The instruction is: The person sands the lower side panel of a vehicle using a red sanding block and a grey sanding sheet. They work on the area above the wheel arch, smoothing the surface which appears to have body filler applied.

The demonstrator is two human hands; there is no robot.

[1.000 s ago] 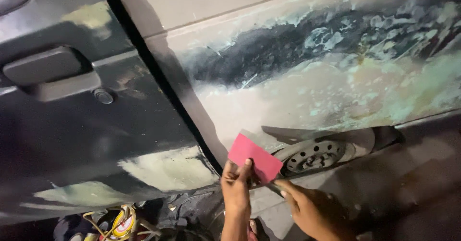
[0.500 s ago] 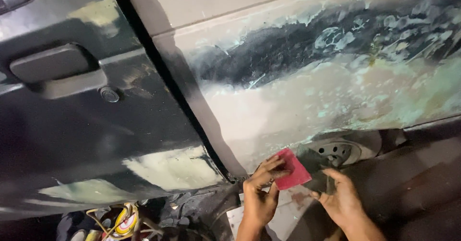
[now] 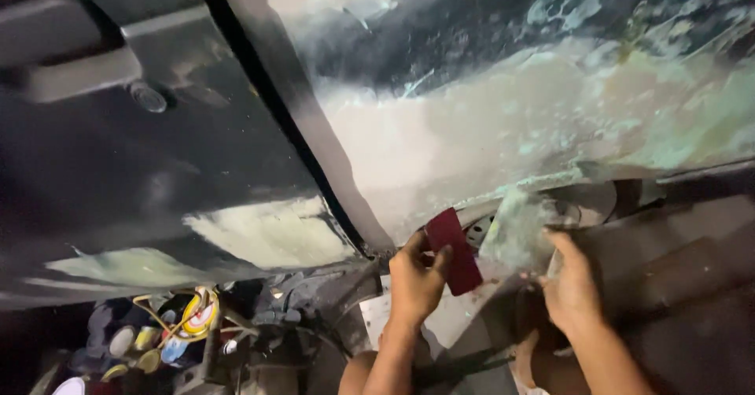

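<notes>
Dark car bodywork fills almost everything ahead of me: a black door panel [image 3: 157, 167] with a pale filler patch [image 3: 267, 234] low on it, a black door gap [image 3: 291, 127] running down on a slant, and beside it a sanded rear panel [image 3: 487, 127], chalky white and greenish, rough and mottled, with dark paint showing through near the top. My left hand [image 3: 415, 277] holds a red spreader [image 3: 454, 252], a thin, flat, stiff-looking plastic card, pinched at its lower edge between thumb and fingers; its long axis runs up and a little to the left, top end toward the panel's lower lip. My right hand [image 3: 572, 289] sits well to the right of it, fingers curled around the edge of a pale mixing board [image 3: 515, 234] smeared with greenish filler, tilted and blurred. So the spreader lies just left of the board, the two near but not touching, and my left hand is the nearer one to the panel edge. Below left, a cluster of small tins and yellow wire [image 3: 181, 332] sits on the floor, too dim to sort out.
</notes>
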